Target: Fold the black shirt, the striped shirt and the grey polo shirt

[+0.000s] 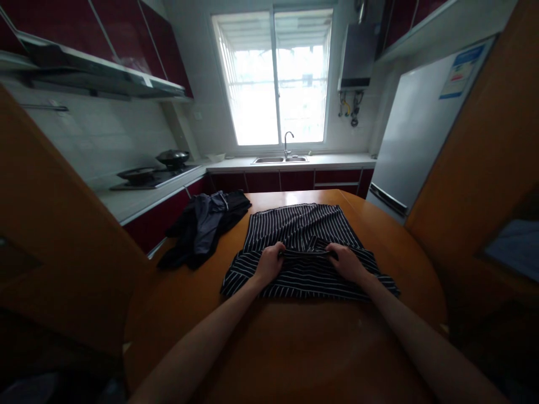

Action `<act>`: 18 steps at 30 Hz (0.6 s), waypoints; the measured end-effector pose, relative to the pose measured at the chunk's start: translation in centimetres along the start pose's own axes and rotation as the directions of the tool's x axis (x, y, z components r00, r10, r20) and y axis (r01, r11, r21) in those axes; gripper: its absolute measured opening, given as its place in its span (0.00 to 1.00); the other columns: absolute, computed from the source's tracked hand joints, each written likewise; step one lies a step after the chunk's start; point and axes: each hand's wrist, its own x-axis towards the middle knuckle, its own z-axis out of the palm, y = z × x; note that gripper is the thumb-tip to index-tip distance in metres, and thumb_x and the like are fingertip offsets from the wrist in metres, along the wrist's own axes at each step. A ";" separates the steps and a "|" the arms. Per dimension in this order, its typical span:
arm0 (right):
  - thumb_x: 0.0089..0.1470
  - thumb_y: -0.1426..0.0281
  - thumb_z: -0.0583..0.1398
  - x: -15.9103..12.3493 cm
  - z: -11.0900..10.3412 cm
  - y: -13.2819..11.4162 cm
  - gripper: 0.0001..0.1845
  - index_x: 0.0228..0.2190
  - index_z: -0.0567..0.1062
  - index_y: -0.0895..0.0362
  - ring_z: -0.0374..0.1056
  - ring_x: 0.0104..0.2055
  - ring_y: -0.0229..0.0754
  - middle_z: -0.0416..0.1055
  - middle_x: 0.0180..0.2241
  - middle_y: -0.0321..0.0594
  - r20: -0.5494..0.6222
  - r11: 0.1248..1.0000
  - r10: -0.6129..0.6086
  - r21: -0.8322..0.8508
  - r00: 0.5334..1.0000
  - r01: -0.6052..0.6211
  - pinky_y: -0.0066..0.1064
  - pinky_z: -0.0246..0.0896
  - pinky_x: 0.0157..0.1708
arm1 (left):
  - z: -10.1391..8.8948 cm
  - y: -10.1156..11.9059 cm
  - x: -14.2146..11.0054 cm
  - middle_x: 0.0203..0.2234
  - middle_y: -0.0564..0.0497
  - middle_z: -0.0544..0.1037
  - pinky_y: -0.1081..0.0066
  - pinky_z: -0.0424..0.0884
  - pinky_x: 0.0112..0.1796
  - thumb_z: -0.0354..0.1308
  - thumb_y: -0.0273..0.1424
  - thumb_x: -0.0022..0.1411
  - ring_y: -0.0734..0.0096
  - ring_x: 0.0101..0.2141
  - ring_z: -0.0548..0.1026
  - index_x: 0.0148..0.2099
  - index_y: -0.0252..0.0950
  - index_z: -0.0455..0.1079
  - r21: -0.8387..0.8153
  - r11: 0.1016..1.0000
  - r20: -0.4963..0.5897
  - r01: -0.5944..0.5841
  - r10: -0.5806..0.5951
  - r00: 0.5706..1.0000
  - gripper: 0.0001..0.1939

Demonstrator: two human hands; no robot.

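striped garment [305,224], black with white lines, lies on the round wooden table [320,348], its far part spread toward the counter and its near part folded into a wide band. both hands hold it near the middle of that fold: the left hand [270,262] pinches one end of a dark strip of the cloth between thumb and fingers, and the right hand [345,261] pinches the other end, so the strip runs between them. the forearms cross the near side of the table, over bare wood.

dark clothes [206,224], black and grey, sit in a crumpled heap to the left, close beside the striped garment, and take up that side of the table out to its rim. the right side of the table is bare.

beyond the table runs a white counter [236,164] with a sink [269,160] and a tap [287,146] under a bright window [252,84]. left of it, a pan [137,175] and a lidded pot [173,157] stand on the stove [162,178], below the hood [105,78]. to the right, a heater [357,56] hangs on the wall, and a fridge [410,129] stands beside the counter.
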 end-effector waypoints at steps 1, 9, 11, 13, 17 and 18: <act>0.59 0.74 0.58 -0.4 -0.6 -0.5 0.05 0.37 0.73 0.56 0.71 0.43 0.47 0.76 0.39 0.43 0.005 1.000 -0.010 -0.012 1.000 0.010 0.37 0.62 0.47 | -0.6 0.4 -0.2 0.37 0.49 0.80 0.62 0.72 0.48 0.55 0.18 0.57 0.60 0.42 0.78 0.44 0.40 0.71 -0.024 1.000 0.000 -0.003 0.003 1.000 0.15; 0.56 0.75 0.60 -6.7 -6.7 -6.6 0.04 0.33 0.72 0.54 0.68 0.37 0.41 0.72 0.36 0.37 0.247 0.979 -0.179 0.140 0.952 0.148 0.30 0.60 0.39 | -8.3 4.4 -5.8 0.42 0.49 0.79 0.67 0.72 0.47 0.56 0.19 0.53 0.63 0.44 0.77 0.49 0.40 0.75 -0.193 0.966 0.293 -0.170 0.222 0.930 0.22; 0.52 0.78 0.60 -8.6 -7.8 -8.3 0.07 0.33 0.72 0.54 0.68 0.37 0.39 0.72 0.36 0.35 0.397 0.967 -0.218 0.209 0.892 0.143 0.28 0.59 0.38 | -10.0 5.7 -7.8 0.43 0.49 0.79 0.70 0.72 0.45 0.55 0.17 0.51 0.64 0.43 0.77 0.50 0.42 0.76 -0.188 0.959 0.449 -0.212 0.276 0.850 0.26; 0.49 0.79 0.61 -10.3 -8.1 -9.7 0.09 0.31 0.73 0.53 0.68 0.36 0.38 0.72 0.36 0.33 0.520 0.963 -0.234 0.241 0.822 0.121 0.26 0.59 0.36 | -11.1 6.8 -9.7 0.43 0.51 0.78 0.72 0.72 0.43 0.56 0.17 0.50 0.65 0.42 0.77 0.51 0.45 0.76 -0.198 0.956 0.589 -0.214 0.291 0.754 0.29; 0.43 0.73 0.68 -12.6 -7.3 -10.9 0.12 0.34 0.76 0.53 0.68 0.33 0.38 0.73 0.35 0.33 0.740 0.960 -0.259 0.271 0.621 0.077 0.25 0.58 0.30 | -11.8 7.8 -12.1 0.41 0.51 0.81 0.72 0.73 0.39 0.62 0.21 0.53 0.63 0.39 0.79 0.57 0.48 0.74 -0.304 0.939 0.798 -0.161 0.343 0.496 0.29; 0.42 0.70 0.70 -12.8 -7.1 -10.9 0.16 0.37 0.77 0.53 0.69 0.32 0.39 0.73 0.34 0.33 0.788 0.949 -0.280 0.314 0.548 0.034 0.25 0.59 0.29 | -11.9 7.8 -12.2 0.40 0.51 0.82 0.72 0.74 0.37 0.64 0.23 0.54 0.63 0.38 0.80 0.59 0.47 0.72 -0.339 0.934 0.838 -0.116 0.356 0.414 0.30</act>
